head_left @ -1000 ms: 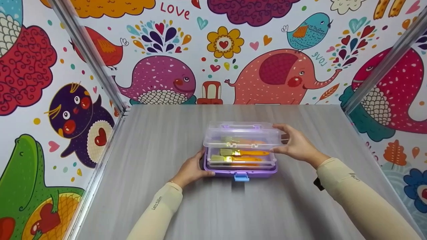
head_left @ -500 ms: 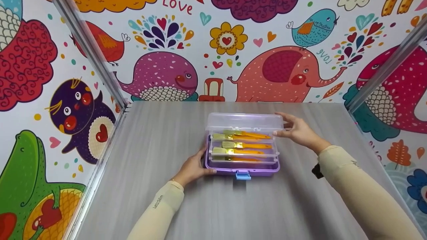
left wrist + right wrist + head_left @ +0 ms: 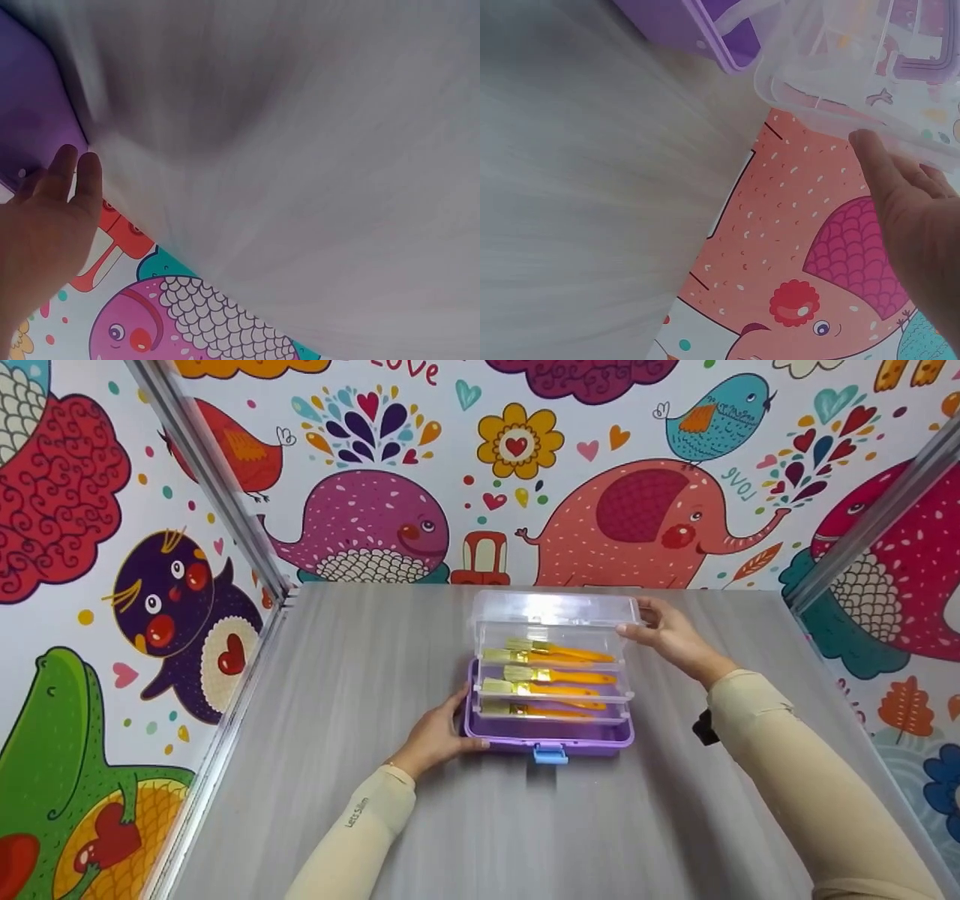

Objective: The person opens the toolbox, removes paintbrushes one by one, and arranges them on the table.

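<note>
A purple storage box (image 3: 551,746) with a blue latch (image 3: 550,754) sits on the table, its clear lid (image 3: 555,607) raised and leaning back. Two clear trays (image 3: 553,696) stand fanned out in steps, holding several paintbrushes (image 3: 577,677) with orange handles and pale bristles. My left hand (image 3: 435,739) grips the box's left end, thumb at the front corner; in the left wrist view its fingers (image 3: 88,180) lie along the purple side. With thumb and fingers, my right hand (image 3: 671,637) holds the lid's right end, also visible in the right wrist view (image 3: 911,195).
Grey wood-grain table (image 3: 337,660) surrounds the box. A printed cartoon wall (image 3: 495,510) rises behind it, with metal frame posts (image 3: 217,487) at the corners. The box stands near the back edge.
My right hand has swung the lid up and backward, and the trays have spread out in steps, showing more brushes and the box's bottom. The left hand has stayed on the box's left end.
</note>
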Motion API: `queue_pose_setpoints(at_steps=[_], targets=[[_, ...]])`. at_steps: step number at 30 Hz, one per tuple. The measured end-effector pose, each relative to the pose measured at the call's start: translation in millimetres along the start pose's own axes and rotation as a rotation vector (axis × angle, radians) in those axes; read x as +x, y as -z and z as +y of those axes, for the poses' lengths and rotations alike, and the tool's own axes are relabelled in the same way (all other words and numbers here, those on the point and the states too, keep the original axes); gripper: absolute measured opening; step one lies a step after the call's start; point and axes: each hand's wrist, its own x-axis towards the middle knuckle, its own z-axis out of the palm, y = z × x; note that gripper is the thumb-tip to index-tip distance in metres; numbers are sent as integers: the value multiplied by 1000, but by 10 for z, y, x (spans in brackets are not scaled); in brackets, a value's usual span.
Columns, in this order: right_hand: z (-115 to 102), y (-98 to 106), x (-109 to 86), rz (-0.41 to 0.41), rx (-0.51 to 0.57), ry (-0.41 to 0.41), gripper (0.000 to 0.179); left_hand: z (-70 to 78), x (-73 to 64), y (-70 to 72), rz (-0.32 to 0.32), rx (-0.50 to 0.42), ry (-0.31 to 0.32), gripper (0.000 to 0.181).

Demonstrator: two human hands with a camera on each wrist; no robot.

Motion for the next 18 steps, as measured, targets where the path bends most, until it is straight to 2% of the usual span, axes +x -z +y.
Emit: queue_pose_setpoints(at_steps=[7,13,18], targets=[[31,-32,158,-5,81,24,77,-10,9,1,-5,10,-1,112],[64,-61,294,35,149,-17,76,-17,11,-8,-1,15,-16,113],[126,-55,361,58,204,-72,84,-24,12,-5,10,13,-24,112]])
